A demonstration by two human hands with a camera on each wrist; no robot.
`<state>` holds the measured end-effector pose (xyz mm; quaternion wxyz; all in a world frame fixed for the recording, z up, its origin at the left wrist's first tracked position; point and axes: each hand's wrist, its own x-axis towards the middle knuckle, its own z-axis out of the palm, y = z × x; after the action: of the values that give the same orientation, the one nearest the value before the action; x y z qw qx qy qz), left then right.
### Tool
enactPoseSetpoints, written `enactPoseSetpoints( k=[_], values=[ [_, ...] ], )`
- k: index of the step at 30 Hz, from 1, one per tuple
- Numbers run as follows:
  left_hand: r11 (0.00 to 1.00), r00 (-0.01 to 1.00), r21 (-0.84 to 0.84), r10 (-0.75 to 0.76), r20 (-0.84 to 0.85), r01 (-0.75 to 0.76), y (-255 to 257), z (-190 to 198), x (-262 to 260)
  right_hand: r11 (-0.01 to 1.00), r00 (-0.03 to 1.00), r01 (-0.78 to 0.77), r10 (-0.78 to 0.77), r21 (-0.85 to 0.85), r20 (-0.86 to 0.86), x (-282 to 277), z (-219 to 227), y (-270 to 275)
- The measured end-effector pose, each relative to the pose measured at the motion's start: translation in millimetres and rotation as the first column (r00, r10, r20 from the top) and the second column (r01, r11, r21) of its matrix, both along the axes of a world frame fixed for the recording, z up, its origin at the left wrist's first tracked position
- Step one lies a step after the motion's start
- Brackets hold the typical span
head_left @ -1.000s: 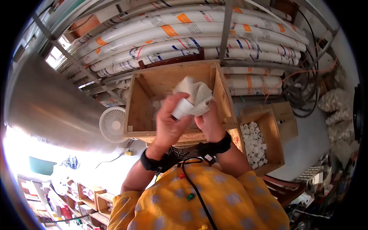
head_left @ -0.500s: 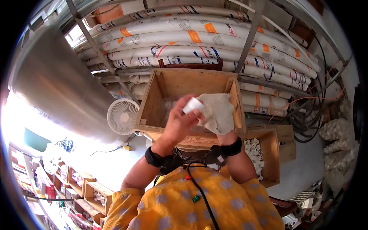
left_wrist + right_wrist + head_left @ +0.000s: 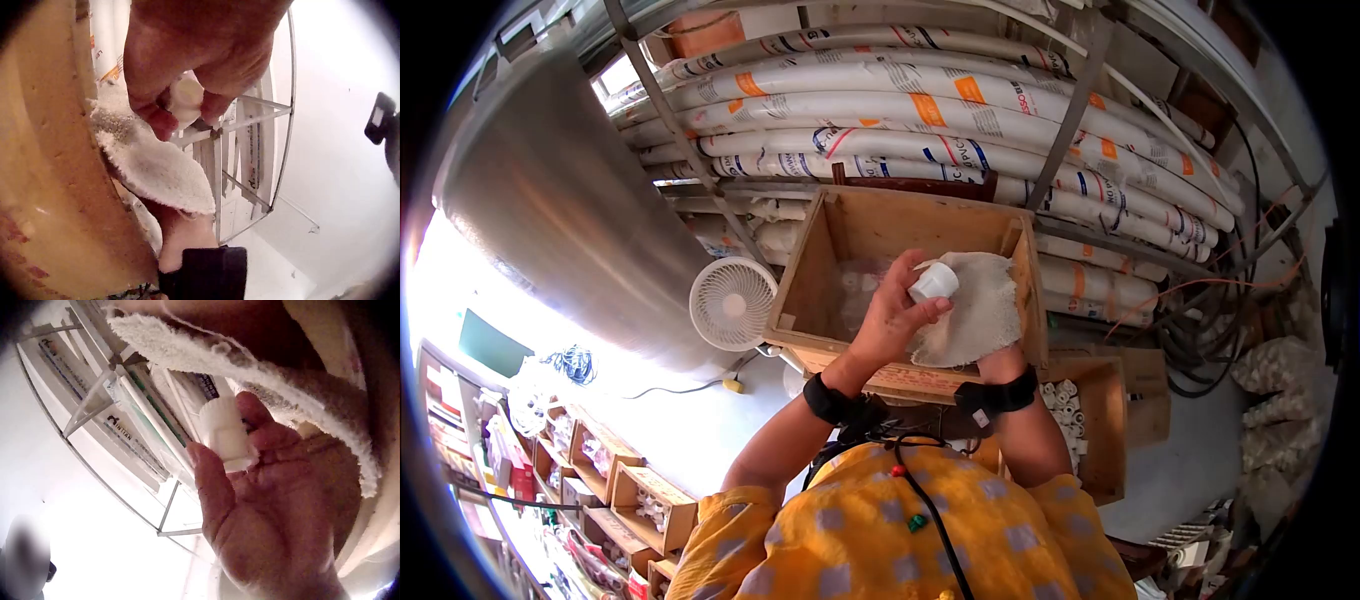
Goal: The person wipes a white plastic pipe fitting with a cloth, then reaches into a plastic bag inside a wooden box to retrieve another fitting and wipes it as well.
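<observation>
My left hand (image 3: 892,318) holds a white plastic pipe fitting (image 3: 935,283) between thumb and fingers, over the wooden crate. In the right wrist view the fitting (image 3: 226,434) shows a ribbed end and a smooth flared end. A pale, rough cloth (image 3: 983,312) with frayed edges lies spread over my right hand (image 3: 1001,364), just right of the fitting. Only the wrist and the heel of that hand show in the head view; the cloth hides its fingers. From the left wrist, the cloth (image 3: 156,169) hangs close below the left fingertips.
The wooden crate (image 3: 880,378) holds clear plastic bags with pale pieces. A second wooden box (image 3: 1106,425) of white fittings stands at the right. A white fan (image 3: 733,303) is close on the left. Long wrapped pipes (image 3: 880,95) lie on a metal rack behind.
The cloth was bunched against the fitting between both hands; now it lies spread over the right hand. The left hand has drawn the fitting away from it and keeps holding it.
</observation>
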<state>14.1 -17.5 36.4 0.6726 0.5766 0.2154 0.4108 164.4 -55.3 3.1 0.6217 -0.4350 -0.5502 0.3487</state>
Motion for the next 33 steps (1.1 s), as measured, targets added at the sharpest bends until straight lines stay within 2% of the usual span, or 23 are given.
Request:
enactPoseSetpoints(
  k=[1,2,3,4,6,9,10,11,13,14,15,18,20,22,24,25,27,28,29,31,33],
  values=[
    [1.0,0.999,0.025,0.013,-0.043,-0.012,4,-3,-1,0.991,0.969,0.07,-0.095,0.113,0.23,2,-1,0],
    [0.998,0.996,0.051,0.027,-0.085,-0.023,10,-10,-1,0.999,0.999,0.031,-0.032,0.037,0.03,0,-1,0],
    [0.996,0.991,0.078,0.043,-0.124,-0.033,16,-16,-1,0.999,0.985,-0.024,0.019,-0.028,-0.174,-5,5,-1],
    [0.99,0.985,0.125,0.087,-0.149,-0.068,18,-20,1,0.992,0.931,-0.057,0.012,-0.114,-0.364,-11,17,-2],
    [0.966,0.965,0.22,0.178,-0.192,-0.134,19,-27,7,0.952,0.723,-0.171,-0.055,-0.256,-0.689,-24,41,-4],
    [0.773,0.862,0.587,0.448,-0.236,-0.241,23,-35,7,0.938,0.878,-0.021,-0.148,-0.345,-0.456,-22,-18,24],
    [0.698,0.866,0.664,0.477,-0.151,-0.269,25,-39,7,0.97,0.862,-0.033,-0.094,-0.241,-0.497,-25,-24,20],
    [0.785,0.896,0.56,0.414,-0.157,-0.265,24,-42,8,0.953,0.834,-0.103,-0.075,-0.287,-0.546,-25,-25,19],
    [0.769,0.91,0.61,0.37,-0.185,-0.189,22,-37,2,0.948,0.84,-0.057,-0.124,-0.313,-0.528,-29,-21,16],
    [0.773,0.91,0.61,0.362,-0.201,-0.173,26,-46,4,0.95,0.844,-0.058,-0.117,-0.307,-0.523,-29,-21,14],
    [0.737,0.894,0.644,0.409,-0.183,-0.205,25,-49,4,0.952,0.848,-0.056,-0.113,-0.3,-0.518,-27,-21,14],
    [0.835,0.928,0.527,0.309,-0.207,-0.161,24,-53,1,0.969,0.904,0.024,-0.126,-0.245,-0.409,-33,-6,2],
    [0.861,0.955,0.495,0.234,-0.18,-0.117,25,-56,1,0.953,0.757,-0.132,-0.08,-0.272,-0.649,-30,-5,6],
    [0.896,0.965,0.431,0.199,-0.17,-0.109,23,-54,1,0.973,0.829,-0.022,-0.112,-0.231,-0.549,-39,9,-3],
    [0.917,0.977,0.389,0.158,-0.147,-0.09,25,-62,3,0.976,0.868,0.024,-0.129,-0.218,-0.48,-35,-6,-2],
    [0.902,0.975,0.423,0.164,-0.15,-0.087,24,-60,3,0.976,0.885,0.048,-0.14,-0.211,-0.444,-33,-13,-1],
    [0.866,0.97,0.492,0.189,-0.154,-0.091,22,-53,2,0.954,0.753,-0.133,-0.079,-0.269,-0.653,-22,-29,6],
    [0.87,0.975,0.468,0.209,-0.07,-0.153,19,-49,5,0.956,0.773,-0.189,0.004,-0.225,-0.635,-23,-21,1],
    [0.844,0.97,0.509,0.233,-0.067,-0.167,16,-45,6,0.959,0.836,-0.143,-0.015,-0.245,-0.549,-23,-19,-7],
    [0.786,0.958,0.587,0.282,-0.06,-0.194,12,-35,3,0.948,0.816,-0.108,-0.088,-0.3,-0.571,-27,-11,-14],
    [0.784,0.959,0.604,0.26,-0.112,-0.143,7,-23,-1,0.971,0.873,-0.049,-0.072,-0.235,-0.481,-28,-13,-17]
  ],
)
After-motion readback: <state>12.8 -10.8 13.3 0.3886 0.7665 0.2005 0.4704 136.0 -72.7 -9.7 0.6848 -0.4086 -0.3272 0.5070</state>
